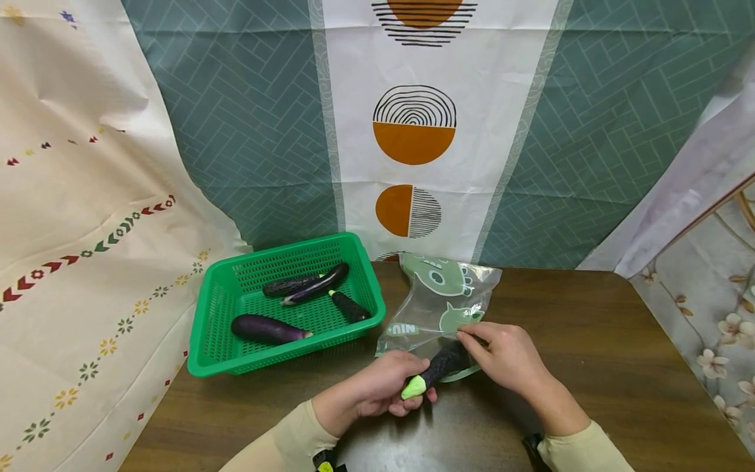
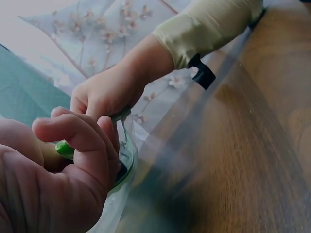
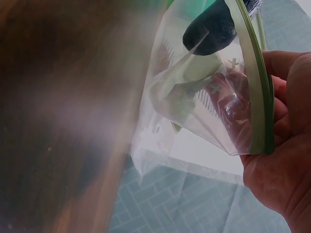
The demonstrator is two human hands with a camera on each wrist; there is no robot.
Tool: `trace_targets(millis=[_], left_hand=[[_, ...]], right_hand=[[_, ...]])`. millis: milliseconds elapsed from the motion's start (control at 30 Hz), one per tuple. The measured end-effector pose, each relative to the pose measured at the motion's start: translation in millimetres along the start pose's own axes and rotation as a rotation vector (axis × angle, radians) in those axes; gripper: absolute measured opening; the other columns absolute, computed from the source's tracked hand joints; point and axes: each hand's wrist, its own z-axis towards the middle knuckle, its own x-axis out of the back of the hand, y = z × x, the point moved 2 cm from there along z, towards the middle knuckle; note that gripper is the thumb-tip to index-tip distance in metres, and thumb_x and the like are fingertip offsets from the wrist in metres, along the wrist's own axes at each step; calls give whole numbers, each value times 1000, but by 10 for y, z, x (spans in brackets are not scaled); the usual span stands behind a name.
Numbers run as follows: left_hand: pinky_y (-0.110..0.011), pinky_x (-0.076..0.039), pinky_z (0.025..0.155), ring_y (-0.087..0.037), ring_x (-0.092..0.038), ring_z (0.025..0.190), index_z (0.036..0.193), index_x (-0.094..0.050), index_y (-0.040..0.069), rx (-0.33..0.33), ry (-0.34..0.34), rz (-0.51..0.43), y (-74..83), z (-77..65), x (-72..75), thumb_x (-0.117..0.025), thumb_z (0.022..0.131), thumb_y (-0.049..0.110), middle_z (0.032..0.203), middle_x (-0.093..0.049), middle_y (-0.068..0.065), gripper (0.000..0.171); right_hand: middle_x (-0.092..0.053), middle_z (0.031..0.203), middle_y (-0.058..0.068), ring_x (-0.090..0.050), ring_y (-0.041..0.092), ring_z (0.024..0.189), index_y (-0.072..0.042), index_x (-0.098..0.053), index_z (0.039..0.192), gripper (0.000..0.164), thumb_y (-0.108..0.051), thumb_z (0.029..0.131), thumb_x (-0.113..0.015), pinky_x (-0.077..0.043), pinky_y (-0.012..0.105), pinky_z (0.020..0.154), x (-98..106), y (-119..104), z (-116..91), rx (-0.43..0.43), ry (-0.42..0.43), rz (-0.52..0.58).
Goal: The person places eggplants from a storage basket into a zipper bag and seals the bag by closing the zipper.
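My left hand [image 1: 392, 387] grips a dark eggplant [image 1: 435, 368] with a bright green stem end. Its far end reaches inside a clear zip bag [image 1: 433, 298] printed with pale green cartoon shapes. At the bag's mouth, my right hand [image 1: 501, 354] pinches the edge between thumb and fingers. The right wrist view shows the eggplant's rounded dark end [image 3: 210, 30] within the bag, beside the green zip strip [image 3: 262, 97]. In the left wrist view, the fingers of my left hand [image 2: 73, 160] curl about the eggplant, mostly hiding it except the green tip [image 2: 64, 149].
Left of the bag stands a green plastic basket [image 1: 200, 328] holding several dark eggplants, among them a plump purple eggplant [image 1: 268, 328]. Both are on a brown wooden table [image 1: 590, 341]. Patterned cloths [image 1: 265, 131] hang behind and at the sides.
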Motion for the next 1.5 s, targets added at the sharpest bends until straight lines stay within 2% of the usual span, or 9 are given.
trace_targets(millis=[233, 500, 667, 767, 867, 1000, 1133, 1267, 1500], left_hand=[[-17, -35, 42, -7, -45, 53, 119, -57, -6, -5, 10, -84, 10, 7, -13, -43, 120, 25, 93, -70, -11, 34], [-18, -38, 50, -9, -53, 64, 134, -52, -5, -33, 26, -182, 12, 27, -30, -40, 121, 24, 99, -68, -11, 34], [-20, -42, 56, -11, -56, 71, 121, -55, -1, -33, -12, -212, 20, 36, -42, -46, 114, 16, 101, -67, -11, 20], [-19, -46, 60, -10, -59, 74, 122, -56, -4, -36, -33, -204, 22, 39, -40, -53, 109, 9, 103, -68, -10, 18], [-20, -51, 64, -9, -61, 77, 132, -55, -11, -40, -40, -180, 10, 35, -38, -59, 107, 4, 106, -70, -10, 29], [-21, -55, 66, -9, -65, 79, 137, -56, -14, -28, -55, -151, -10, 21, -32, -61, 108, 2, 111, -74, -12, 33], [-20, -57, 64, -7, -68, 77, 129, -62, -11, -20, -84, -120, -17, 26, -20, -61, 112, 8, 111, -77, -11, 26], [-19, -57, 59, -5, -67, 69, 125, -63, -11, -3, -102, -89, -35, 43, -19, -63, 114, 16, 104, -79, -10, 29], [-20, -56, 55, -5, -62, 61, 113, -67, -4, 10, -83, -7, -75, 64, -26, -64, 115, 25, 95, -79, -9, 29]], right_hand=[[-85, 103, -3, -81, 15, 86, -14, -89, 109, 15, -13, 94, -89, -66, 43, 71, 21, -12, 0, -9, -13, 15], [-84, 104, -5, -81, 13, 90, -15, -88, 110, 14, -16, 95, -89, -66, 42, 75, 29, -11, 9, 16, -51, 26], [-84, 104, -6, -81, 13, 90, -16, -88, 109, 14, -15, 96, -88, -66, 43, 75, 27, -4, 14, 34, -58, 28], [-84, 104, -5, -81, 13, 91, -16, -88, 109, 13, -15, 96, -87, -66, 43, 76, 24, 6, 15, 38, -63, 22], [-84, 104, -5, -81, 13, 91, -15, -88, 109, 12, -16, 97, -87, -66, 42, 76, 15, 10, 9, 33, -69, 17], [-84, 104, -5, -81, 13, 90, -16, -88, 109, 13, -16, 97, -87, -66, 43, 75, 18, -2, 13, 16, -72, 21], [-84, 105, -5, -81, 14, 91, -16, -88, 111, 14, -15, 97, -86, -66, 44, 76, 37, -16, 27, 6, -70, 26], [-84, 105, -5, -81, 15, 91, -16, -88, 111, 14, -14, 98, -86, -66, 44, 76, 45, -17, 22, 5, -74, 28], [-84, 105, -6, -81, 14, 92, -16, -88, 111, 14, -14, 97, -86, -66, 44, 77, 38, -5, 12, -1, -67, 31]])
